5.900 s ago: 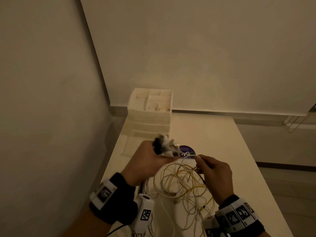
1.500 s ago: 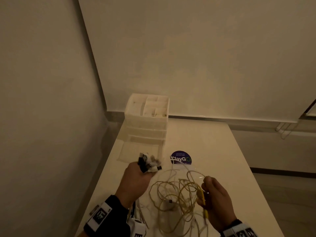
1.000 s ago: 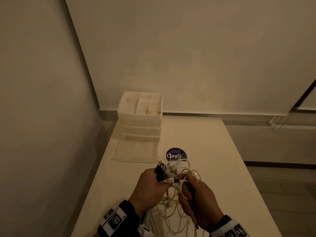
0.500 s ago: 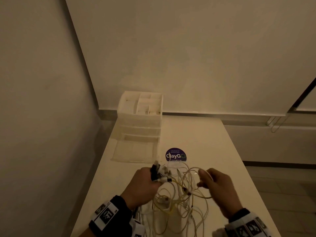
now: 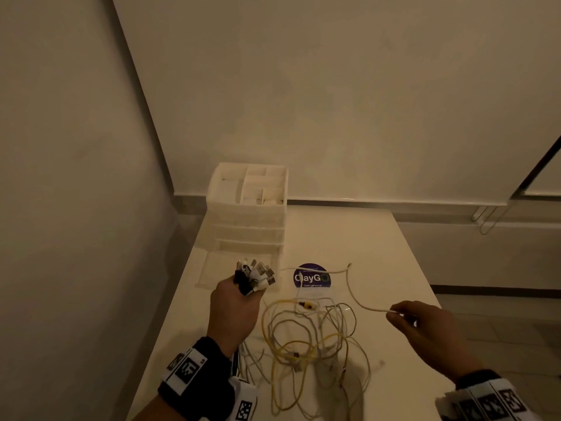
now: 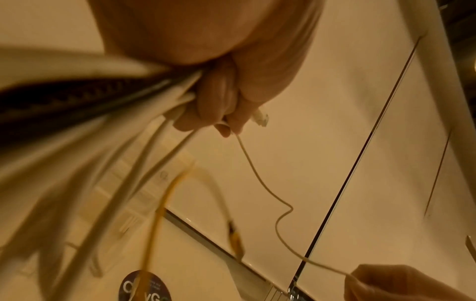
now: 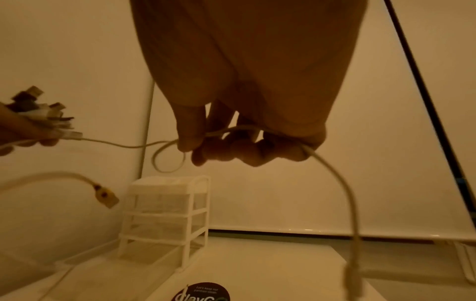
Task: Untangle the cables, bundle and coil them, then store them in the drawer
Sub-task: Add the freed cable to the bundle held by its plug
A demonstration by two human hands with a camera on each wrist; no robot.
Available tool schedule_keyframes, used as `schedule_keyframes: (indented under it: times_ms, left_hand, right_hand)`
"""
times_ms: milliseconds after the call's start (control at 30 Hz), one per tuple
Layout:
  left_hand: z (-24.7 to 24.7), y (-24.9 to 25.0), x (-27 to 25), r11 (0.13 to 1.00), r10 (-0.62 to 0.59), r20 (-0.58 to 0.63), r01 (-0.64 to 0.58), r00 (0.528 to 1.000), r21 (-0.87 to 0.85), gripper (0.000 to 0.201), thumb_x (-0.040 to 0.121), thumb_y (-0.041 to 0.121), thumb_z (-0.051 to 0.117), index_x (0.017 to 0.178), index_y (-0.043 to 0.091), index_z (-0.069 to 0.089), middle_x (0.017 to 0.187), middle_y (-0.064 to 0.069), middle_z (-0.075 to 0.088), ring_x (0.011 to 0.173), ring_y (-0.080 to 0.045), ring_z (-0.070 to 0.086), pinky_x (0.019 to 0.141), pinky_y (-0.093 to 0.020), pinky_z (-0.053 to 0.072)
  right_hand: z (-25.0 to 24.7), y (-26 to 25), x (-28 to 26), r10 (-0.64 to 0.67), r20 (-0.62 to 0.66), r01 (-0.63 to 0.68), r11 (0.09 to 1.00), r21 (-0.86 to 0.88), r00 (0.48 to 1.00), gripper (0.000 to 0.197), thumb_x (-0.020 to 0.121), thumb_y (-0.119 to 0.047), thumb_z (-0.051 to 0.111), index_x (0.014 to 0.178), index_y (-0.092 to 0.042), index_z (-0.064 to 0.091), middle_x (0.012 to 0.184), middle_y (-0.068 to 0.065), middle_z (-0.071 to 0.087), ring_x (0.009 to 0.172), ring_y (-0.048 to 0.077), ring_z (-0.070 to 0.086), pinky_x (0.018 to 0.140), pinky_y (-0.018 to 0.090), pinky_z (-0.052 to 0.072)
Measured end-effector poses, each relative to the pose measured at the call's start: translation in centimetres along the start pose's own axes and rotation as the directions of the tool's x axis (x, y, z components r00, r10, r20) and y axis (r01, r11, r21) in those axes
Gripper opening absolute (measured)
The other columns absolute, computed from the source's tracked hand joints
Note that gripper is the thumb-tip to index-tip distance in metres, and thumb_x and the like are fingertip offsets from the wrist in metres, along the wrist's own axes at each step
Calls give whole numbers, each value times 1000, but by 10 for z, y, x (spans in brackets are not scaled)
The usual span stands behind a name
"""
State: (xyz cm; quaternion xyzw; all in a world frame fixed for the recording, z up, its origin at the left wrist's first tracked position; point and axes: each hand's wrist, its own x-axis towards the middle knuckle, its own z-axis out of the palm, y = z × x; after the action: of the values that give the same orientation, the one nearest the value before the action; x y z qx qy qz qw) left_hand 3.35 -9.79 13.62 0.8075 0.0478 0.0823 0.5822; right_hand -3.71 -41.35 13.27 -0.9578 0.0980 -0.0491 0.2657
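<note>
My left hand point(image 5: 235, 302) grips a bunch of cable plugs point(image 5: 254, 276), black and white, fanned out above the fist; the cords trail down past my wrist point(image 6: 144, 142). My right hand point(image 5: 403, 314) pinches one thin white cable point(image 5: 352, 287) and holds it out to the right; the cable runs through its fingers point(image 7: 231, 132) back to the left hand. A tangle of yellow and white cables point(image 5: 309, 338) lies on the table between my hands, a yellow plug point(image 5: 306, 305) on top. The white drawer unit point(image 5: 252, 208) stands at the back left, its lowest drawer point(image 5: 218, 271) pulled out.
The white table point(image 5: 364, 244) sits in a corner, with walls on the left and behind. A round purple sticker point(image 5: 311, 276) lies on it next to the pulled-out drawer. The table's right edge drops to the floor.
My right hand has moved away to the right, drawing one white cable out of the tangle. The left hand keeps its grip on the plugs and has stayed in place.
</note>
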Motion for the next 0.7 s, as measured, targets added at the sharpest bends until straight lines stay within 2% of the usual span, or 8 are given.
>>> schedule_keyframes:
  times_ms: [67,133,200,300,400,500,633,700]
  left_hand:
    - [-2,4,-2,999,1,26,0,1000,-35,19,81,14,75,100,16,72,89,7,71,82,0,63,70,-9,45]
    - [-6,13,-8,997,16,81,-10,997,-75,14,81,11,74,93,19,71,88,7,72,81,3,65,73,-12,46]
    - [-13,23,-15,994,60,148,-46,987,-99,14,81,7,73,87,19,71,85,8,72,81,4,66,72,-7,46]
    - [-25,34,-25,994,104,227,-90,968,-68,15,81,6,73,83,21,73,84,10,74,86,2,66,74,-5,45]
    - [-37,45,-35,996,90,267,-82,959,-40,11,80,9,75,87,17,75,83,6,75,83,2,67,72,-7,46]
    - [-52,59,-47,993,113,304,-120,946,6,11,81,10,73,86,20,73,65,19,70,67,10,63,61,-4,42]
    - [-80,67,-53,983,151,258,-173,954,65,17,82,17,73,90,32,73,79,20,73,78,3,67,69,-11,48]
    - [-95,64,-51,982,166,163,-178,973,66,23,82,13,73,84,35,70,77,29,70,80,9,65,70,-6,46]
  right_hand:
    - [7,6,-2,47,47,-44,997,-64,998,16,88,-29,64,99,-41,63,83,-19,61,80,4,60,87,45,49]
    - [14,5,-5,124,143,-106,986,-125,982,47,83,-11,61,113,-47,51,108,-16,57,101,10,59,106,51,35]
    - [19,-5,-7,123,149,-113,991,-76,981,72,72,1,58,131,-38,41,131,-7,42,118,18,49,116,51,20]
    - [10,-45,-16,-46,-69,66,946,318,997,82,65,10,57,131,-34,37,134,-9,37,126,8,37,110,36,30]
    - [1,-95,-24,-378,42,306,805,508,925,72,72,-12,58,137,-34,37,134,-22,46,128,-7,38,105,17,29]
    - [21,-127,-24,-573,185,519,811,271,798,53,87,-46,56,137,-38,38,122,-23,53,118,-3,47,100,18,36]
    - [34,-150,-26,-563,128,464,772,434,817,7,97,-29,53,97,-24,57,79,-6,64,73,9,61,71,33,52]
    - [31,-152,-32,-538,238,372,780,503,808,14,98,-26,49,88,-18,54,69,5,63,61,14,61,66,38,52]
